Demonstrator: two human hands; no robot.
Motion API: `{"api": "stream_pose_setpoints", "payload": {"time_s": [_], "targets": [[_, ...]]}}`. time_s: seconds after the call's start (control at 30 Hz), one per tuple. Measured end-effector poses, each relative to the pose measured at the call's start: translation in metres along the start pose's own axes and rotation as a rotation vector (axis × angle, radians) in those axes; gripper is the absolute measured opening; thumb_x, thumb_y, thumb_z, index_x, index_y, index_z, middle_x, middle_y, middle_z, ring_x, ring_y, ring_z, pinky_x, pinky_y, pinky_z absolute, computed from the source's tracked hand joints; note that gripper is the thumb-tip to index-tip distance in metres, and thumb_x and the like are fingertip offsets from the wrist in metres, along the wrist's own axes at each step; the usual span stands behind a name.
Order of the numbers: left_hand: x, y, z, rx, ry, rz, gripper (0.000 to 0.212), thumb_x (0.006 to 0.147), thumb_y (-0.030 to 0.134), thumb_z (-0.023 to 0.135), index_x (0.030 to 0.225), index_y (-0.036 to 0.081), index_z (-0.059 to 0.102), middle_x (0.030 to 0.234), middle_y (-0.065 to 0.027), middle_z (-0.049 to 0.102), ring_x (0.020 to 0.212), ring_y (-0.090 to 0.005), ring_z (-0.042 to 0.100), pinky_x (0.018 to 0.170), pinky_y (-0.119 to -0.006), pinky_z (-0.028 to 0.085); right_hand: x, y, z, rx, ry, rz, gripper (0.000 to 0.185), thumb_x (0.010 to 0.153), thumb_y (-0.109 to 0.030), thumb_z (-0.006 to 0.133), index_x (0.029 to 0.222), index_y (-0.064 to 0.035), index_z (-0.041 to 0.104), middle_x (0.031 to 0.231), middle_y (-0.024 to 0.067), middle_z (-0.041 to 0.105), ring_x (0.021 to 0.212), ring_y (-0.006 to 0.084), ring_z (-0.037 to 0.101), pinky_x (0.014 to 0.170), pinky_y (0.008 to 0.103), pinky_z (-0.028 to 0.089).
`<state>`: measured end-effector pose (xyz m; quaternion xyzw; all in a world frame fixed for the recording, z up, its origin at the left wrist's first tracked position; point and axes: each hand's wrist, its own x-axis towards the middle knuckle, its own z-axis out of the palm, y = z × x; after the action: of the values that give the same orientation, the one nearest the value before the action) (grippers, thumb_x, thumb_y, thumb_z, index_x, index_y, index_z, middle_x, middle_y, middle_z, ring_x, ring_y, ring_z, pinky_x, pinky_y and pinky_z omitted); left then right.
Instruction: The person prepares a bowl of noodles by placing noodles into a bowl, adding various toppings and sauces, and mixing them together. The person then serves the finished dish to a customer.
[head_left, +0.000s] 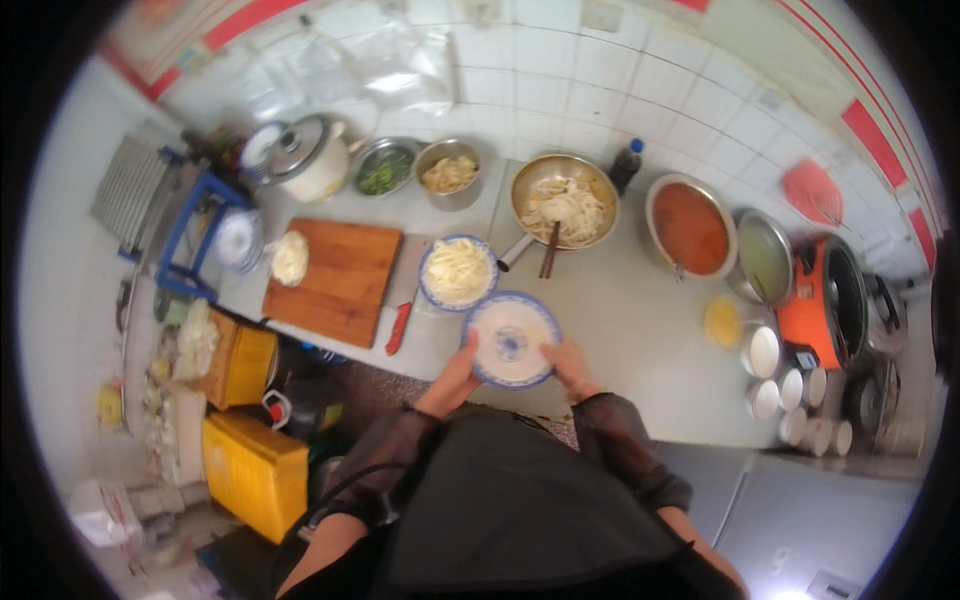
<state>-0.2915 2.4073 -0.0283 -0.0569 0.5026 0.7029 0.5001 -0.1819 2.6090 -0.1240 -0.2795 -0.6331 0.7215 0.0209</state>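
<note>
Between my two hands is a white plate with a blue patterned rim (516, 324). My left hand (459, 375) grips its left edge and my right hand (568, 366) its right edge. Just beyond it, a similar blue-rimmed plate (427, 294) carries pale sliced strips (457, 270). Farther back stands a frying pan (523, 191) with pale noodle-like strips (577, 214) inside. A pair of dark chopsticks (550, 255) rests in the pan, and its handle points toward the plates. The undersides of my fingers are hidden below the held plate.
Left lie a wooden cutting board (345, 277), a pale dough-like lump (290, 258) and a red-handled knife (398, 330). Behind are a rice cooker (307, 161), a bowl of greens (386, 172) and a dark bottle (625, 166). Right are a red-sauce basin (690, 229), an orange cooker (806, 315) and several white cups (763, 352).
</note>
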Motion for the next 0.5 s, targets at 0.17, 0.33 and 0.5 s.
{"api": "stream_pose_setpoints", "payload": {"time_s": [0.17, 0.33, 0.5], "targets": [[-0.002, -0.008, -0.046, 0.065, 0.21, 0.042, 0.058, 0.092, 0.037, 0.053, 0.131, -0.003, 0.036, 0.124, -0.0134, 0.048, 0.115, -0.0248, 0.047, 0.097, -0.036, 0.042, 0.03, 0.123, -0.067, -0.162, 0.393, 0.044, 0.049, 0.081, -0.022, 0.066, 0.121, 0.0014, 0.047, 0.105, 0.0125, 0.059, 0.088, 0.019, 0.057, 0.07, 0.0329, 0.049], [0.006, 0.029, -0.159, -0.045, 0.421, 0.336, 0.044, 0.091, 0.021, 0.054, 0.125, -0.005, 0.039, 0.115, -0.0133, 0.05, 0.102, -0.0232, 0.054, 0.09, -0.035, 0.047, -0.001, 0.037, -0.065, -0.195, 0.396, 0.309, 0.048, 0.082, -0.022, 0.065, 0.122, -0.002, 0.046, 0.101, 0.0131, 0.058, 0.09, 0.0222, 0.056, 0.075, 0.0363, 0.048], [0.028, 0.07, -0.254, -0.012, 0.626, 0.392, 0.035, 0.092, 0.012, 0.05, 0.121, -0.006, 0.043, 0.111, -0.0137, 0.053, 0.1, -0.0237, 0.057, 0.084, -0.034, 0.049, -0.009, -0.057, 0.043, -0.478, 0.43, -0.236, 0.026, 0.083, -0.004, 0.056, 0.109, 0.0002, 0.056, 0.097, 0.0136, 0.058, 0.096, 0.026, 0.057, 0.083, 0.0348, 0.046]]}}
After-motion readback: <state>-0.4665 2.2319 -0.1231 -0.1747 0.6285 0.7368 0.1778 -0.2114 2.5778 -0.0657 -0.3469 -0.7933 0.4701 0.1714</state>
